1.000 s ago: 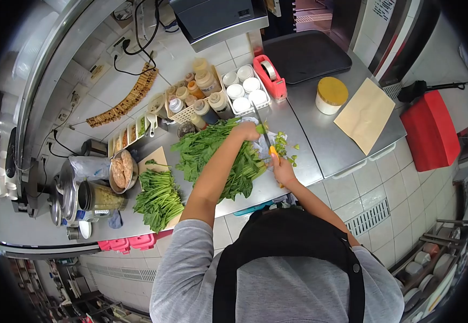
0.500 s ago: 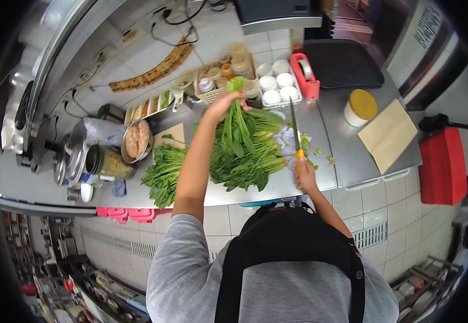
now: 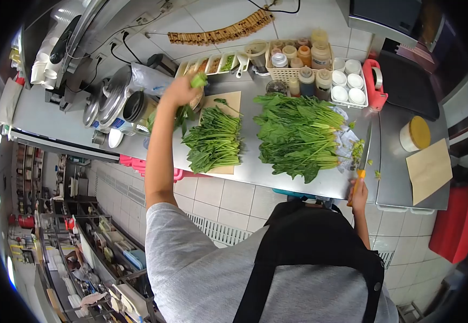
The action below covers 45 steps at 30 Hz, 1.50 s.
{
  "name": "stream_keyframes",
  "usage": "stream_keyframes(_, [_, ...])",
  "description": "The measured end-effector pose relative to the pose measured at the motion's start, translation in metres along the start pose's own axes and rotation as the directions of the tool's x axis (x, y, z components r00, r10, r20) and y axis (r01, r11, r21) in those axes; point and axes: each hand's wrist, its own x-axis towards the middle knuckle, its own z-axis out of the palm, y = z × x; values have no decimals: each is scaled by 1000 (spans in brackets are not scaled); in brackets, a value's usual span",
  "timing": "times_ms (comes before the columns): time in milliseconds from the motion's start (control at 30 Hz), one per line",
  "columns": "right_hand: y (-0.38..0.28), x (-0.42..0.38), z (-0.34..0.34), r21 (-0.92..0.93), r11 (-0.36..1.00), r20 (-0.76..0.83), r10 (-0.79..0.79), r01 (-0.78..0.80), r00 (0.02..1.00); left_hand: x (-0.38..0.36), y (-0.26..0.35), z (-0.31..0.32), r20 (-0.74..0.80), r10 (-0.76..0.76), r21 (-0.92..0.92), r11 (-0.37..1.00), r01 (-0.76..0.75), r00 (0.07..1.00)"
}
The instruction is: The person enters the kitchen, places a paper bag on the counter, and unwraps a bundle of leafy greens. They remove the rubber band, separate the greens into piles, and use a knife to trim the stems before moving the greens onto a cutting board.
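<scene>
My left hand (image 3: 179,92) is closed on a bunch of leafy greens (image 3: 181,119), its cut stem end showing beside my fingers and its leaves hanging down. To its right, a smaller pile of greens (image 3: 215,137) lies partly on a tan board (image 3: 233,100). A larger pile of greens (image 3: 298,134) lies on the steel counter, stems pointing right. In my right hand (image 3: 359,195) is the orange handle of a long knife (image 3: 368,148), its blade pointing away from me. Small stem trimmings (image 3: 358,149) lie beside the blade on crumpled whitish material (image 3: 345,141).
Behind the greens stand a basket of sauce bottles (image 3: 300,62) and a rack of white cups (image 3: 348,82). A red tape dispenser (image 3: 374,85), yellow-lidded tub (image 3: 415,133) and brown sheet (image 3: 429,171) are at right. Lidded pots (image 3: 116,99) and topping trays (image 3: 213,65) stand at left.
My left hand has carried its bunch leftward, from above the large pile to beyond the smaller one. The view has shifted left. My right hand still holds the knife.
</scene>
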Motion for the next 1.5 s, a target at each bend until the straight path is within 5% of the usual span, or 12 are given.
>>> stream_keyframes(67, [-1, -5, 1, -23, 1000, -33, 20, -20, 999, -4, -16, 45, 106, 9, 283, 958, -38, 994])
stream_keyframes(200, [3, -10, 2, -41, 999, -74, 28, -31, 997, -24, -23, 144, 422, 65, 287, 936, -202, 904])
stream_keyframes(367, [-2, -18, 11, -40, 999, -93, -17, 14, 996, -40, -24, 191, 361, 239, 346, 863, -368, 901])
stream_keyframes(600, [-3, -32, 16, -53, 999, -102, -18, 13, 995, -56, -47, 213, 210, 284, 211, 921, -327, 935])
stream_keyframes(767, [1, -39, 7, -45, 998, -120, 37, -43, 992, -53, -42, 205, 238, 330, 228, 895, -383, 914])
stream_keyframes(867, [-5, -43, 6, -69, 998, -132, 5, -14, 991, -36, -12, 174, 149, 378, 219, 889, -403, 914])
stream_keyframes(967, [-8, -46, 2, -59, 998, -164, -1, -9, 987, -14, 55, 148, -375, 475, -71, 841, -536, 796])
stream_keyframes(1133, [0, -39, 0, -45, 999, -141, -21, 15, 990, 15, 201, 183, -405, 641, -164, 650, -742, 652])
stream_keyframes(1233, [8, -31, -1, -76, 994, -106, -92, 84, 990, 38, 245, 227, -385, 693, -71, 636, -768, 609])
stream_keyframes(1333, [-6, -38, 1, -88, 990, -89, -114, 106, 989, 58, 253, 252, -224, 672, -112, 701, -704, 706])
stream_keyframes(1400, [-16, -44, -1, -92, 992, -89, -92, 83, 992, 73, 246, 260, 150, 559, -133, 829, -544, 816])
stream_keyframes(1500, [-17, -46, -6, -106, 992, -98, -79, 69, 992, 71, 249, 257, 50, 605, -39, 797, -603, 795])
